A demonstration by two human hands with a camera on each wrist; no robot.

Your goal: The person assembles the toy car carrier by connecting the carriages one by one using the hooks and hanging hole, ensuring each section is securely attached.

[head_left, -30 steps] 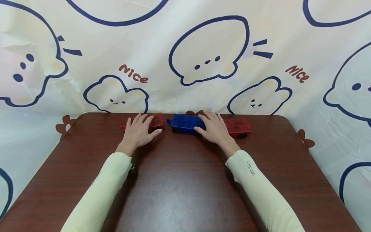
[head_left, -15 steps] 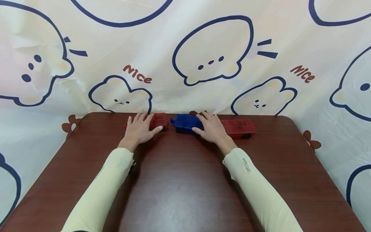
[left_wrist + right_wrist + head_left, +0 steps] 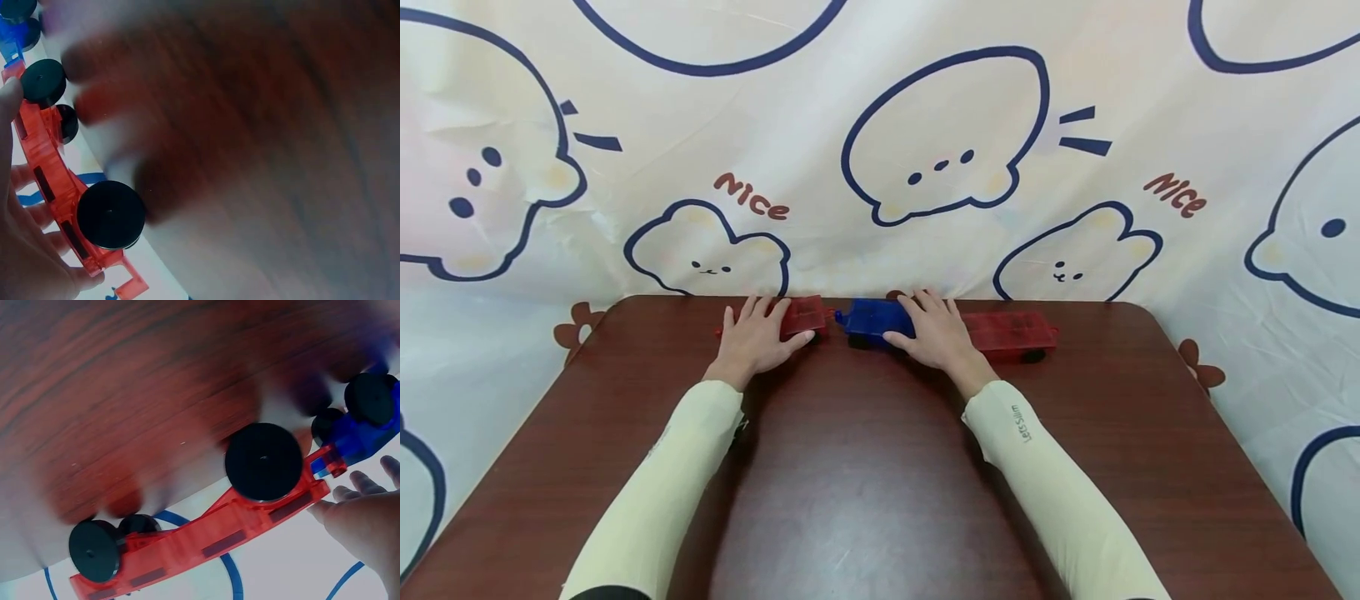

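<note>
We list: left red wagon [image 3: 805, 315], clamped in left grip [image 3: 752, 342]; blue wagon [image 3: 872, 317], beneath right grip [image 3: 936, 335], which lies spread.

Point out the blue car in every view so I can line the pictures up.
Head: near the centre, the blue car sits between the left red car and the right red car.
Left wrist: top left corner, cut off by the frame.
Right wrist: right edge, above mid-height, also cut off.
Shared landmark: the brown tabletop, visible in all three.
</note>
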